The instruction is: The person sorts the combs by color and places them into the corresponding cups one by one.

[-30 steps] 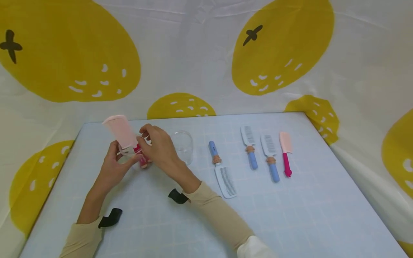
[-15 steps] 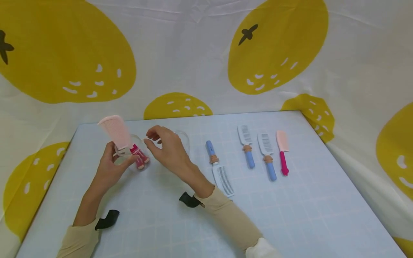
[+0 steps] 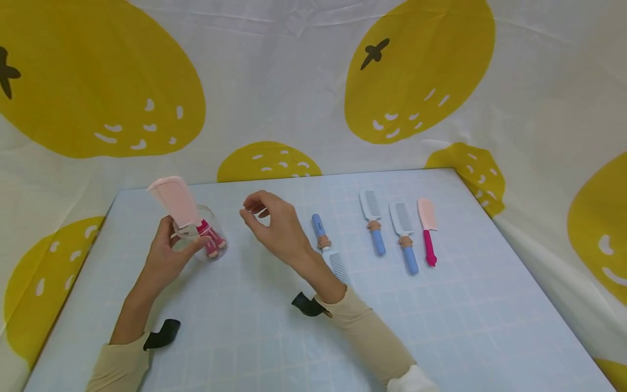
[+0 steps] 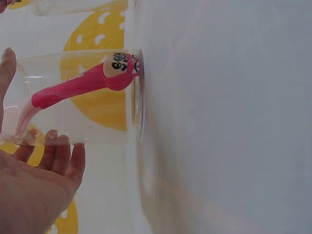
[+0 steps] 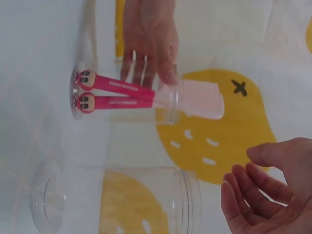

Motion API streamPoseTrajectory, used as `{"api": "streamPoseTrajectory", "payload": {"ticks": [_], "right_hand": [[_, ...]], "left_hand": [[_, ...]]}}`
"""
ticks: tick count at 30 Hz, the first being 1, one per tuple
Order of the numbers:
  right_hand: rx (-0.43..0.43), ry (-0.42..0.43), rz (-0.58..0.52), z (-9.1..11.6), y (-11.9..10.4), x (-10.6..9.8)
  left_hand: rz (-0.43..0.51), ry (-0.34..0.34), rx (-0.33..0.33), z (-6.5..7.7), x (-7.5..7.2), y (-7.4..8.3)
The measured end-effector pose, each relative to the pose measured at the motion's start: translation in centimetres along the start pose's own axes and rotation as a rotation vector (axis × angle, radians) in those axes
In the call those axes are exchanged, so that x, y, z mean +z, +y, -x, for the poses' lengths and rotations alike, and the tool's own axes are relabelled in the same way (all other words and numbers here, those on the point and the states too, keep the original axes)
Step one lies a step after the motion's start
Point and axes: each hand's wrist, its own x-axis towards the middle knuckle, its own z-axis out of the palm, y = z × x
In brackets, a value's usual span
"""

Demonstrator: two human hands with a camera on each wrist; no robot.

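My left hand [image 3: 166, 256] grips a clear plastic jar [image 3: 208, 214] near its rim, thumb on one side and fingers on the other. Two pink combs [image 3: 176, 202] stand in this jar, heads sticking out of the top. Their dark pink handles [image 5: 124, 102] point down, with doll-face ends at the jar's base in the right wrist view. To the right, my right hand [image 3: 279, 228] hovers above the table, holding nothing, fingers loosely bent. A second clear jar [image 5: 141, 200] shows beside that hand in the right wrist view; the hand hides it in the head view.
Right of my right hand lies a blue comb [image 3: 320, 231], its head partly covered by my forearm. Farther right lie two more blue combs [image 3: 377, 239] [image 3: 409, 256] and a pink comb [image 3: 429, 239]. A curtain [image 3: 274, 81] with yellow shapes hangs behind the table.
My right hand has drawn away from the jar with the pink combs, moving right and in front of the second jar. My left hand keeps its grip on the jar.
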Motion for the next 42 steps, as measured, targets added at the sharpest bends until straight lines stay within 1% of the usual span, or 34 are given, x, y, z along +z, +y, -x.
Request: {"api": "streamPoseTrajectory", "payload": {"ticks": [6,12,18,21,32,38,42], "right_hand": [[-0.03,0.06,0.016,0.7,0.8,-1.3],[-0.047,0.093,0.029,1.3,1.8,-3.2],[-0.008,0.121,0.049,2.1,2.8,-4.9],[0.005,0.131,0.056,2.4,3.1,-5.7],[0.058,0.162,0.073,3.9,4.6,-8.1],[0.058,0.19,0.095,4.8,5.8,-9.5],[0.084,0.204,0.126,5.5,6.6,-10.7]], "left_hand": [[0.004,-0.01,0.008,0.0,-0.1,-0.1],[0.01,-0.016,-0.013,0.0,-0.1,0.0],[0.013,-0.018,-0.024,-0.1,-0.1,0.2],[0.006,-0.015,-0.036,-0.1,-0.2,0.2],[0.002,-0.012,-0.049,0.1,-0.2,0.2],[0.013,-0.013,-0.041,0.1,-0.2,0.2],[0.015,-0.014,-0.04,0.0,-0.2,0.1]]}}
